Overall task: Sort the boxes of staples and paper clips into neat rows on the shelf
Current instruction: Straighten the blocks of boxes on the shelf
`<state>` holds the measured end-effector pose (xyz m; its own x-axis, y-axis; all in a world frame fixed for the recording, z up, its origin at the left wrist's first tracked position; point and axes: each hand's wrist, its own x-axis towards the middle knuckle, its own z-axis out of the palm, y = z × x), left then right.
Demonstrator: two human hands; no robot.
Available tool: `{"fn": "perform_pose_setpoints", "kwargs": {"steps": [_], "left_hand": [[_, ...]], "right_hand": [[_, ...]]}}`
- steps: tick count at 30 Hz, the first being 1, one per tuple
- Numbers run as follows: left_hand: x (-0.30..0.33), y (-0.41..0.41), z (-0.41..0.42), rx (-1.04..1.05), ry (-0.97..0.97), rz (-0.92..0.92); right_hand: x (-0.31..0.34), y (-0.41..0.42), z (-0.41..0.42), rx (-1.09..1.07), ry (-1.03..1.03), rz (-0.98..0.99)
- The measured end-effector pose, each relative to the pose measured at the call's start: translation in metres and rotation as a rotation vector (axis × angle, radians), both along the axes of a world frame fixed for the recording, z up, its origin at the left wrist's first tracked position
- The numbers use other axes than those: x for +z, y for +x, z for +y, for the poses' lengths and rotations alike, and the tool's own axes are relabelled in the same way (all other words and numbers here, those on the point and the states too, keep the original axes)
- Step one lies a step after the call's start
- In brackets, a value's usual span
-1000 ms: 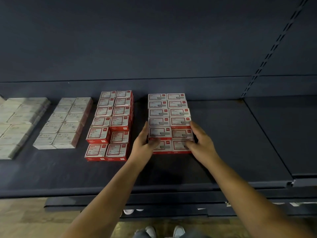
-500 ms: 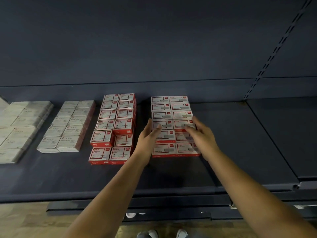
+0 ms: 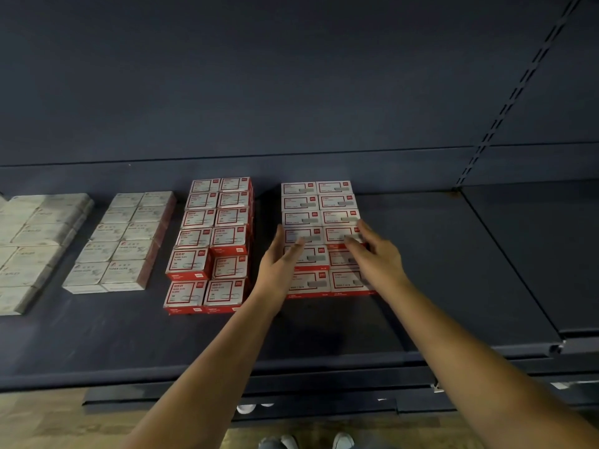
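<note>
Head view, nearest first: two shoe tips (image 3: 304, 441) show on the wooden floor (image 3: 39, 422) under the front lip of the dark blue shelf (image 3: 97, 345). Both bare forearms reach up and forward over that shelf.

Left hand (image 3: 280, 264) lies with fingers nearly straight and relaxed, grasping nothing; its fingertips (image 3: 296, 243) rest on the top of the block of staple boxes (image 3: 319, 218), at its left edge about the fourth row from the back. Right hand (image 3: 376, 254) is spread and released too, fingers loosely bent, its fingertips (image 3: 351, 239) touching the box tops in the right column of that same block; whether any box is pinched cannot be told.

The staple boxes stand in two columns, red and white, directly under and beyond both hands, reaching back to the shelf's rear wall (image 3: 291, 92). Just left of the left hand stands a taller two-column block of red paper clip boxes (image 3: 214, 241), its front rows slightly uneven. Further left lie white paper clip boxes (image 3: 126, 241) in two columns, and beyond them, at the frame edge, more pale boxes (image 3: 29, 247) whose print is too blurred to read. Right of the right hand, a slotted upright (image 3: 505, 105) rises at the joint with a neighbouring shelf panel (image 3: 534, 254).
</note>
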<state>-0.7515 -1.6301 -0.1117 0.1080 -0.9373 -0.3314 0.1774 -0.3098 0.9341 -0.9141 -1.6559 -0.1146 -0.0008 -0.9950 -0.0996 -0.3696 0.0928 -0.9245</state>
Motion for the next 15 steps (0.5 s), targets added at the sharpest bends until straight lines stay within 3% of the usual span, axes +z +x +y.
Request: {"fn": "perform_pose_setpoints", "kwargs": {"steps": [15], "left_hand": [[-0.0005,0.003,-0.0063,0.009,0.024,-0.057]], "right_hand": [[-0.0058,0.0031,-0.0057,0.059,0.023,-0.058]]}}
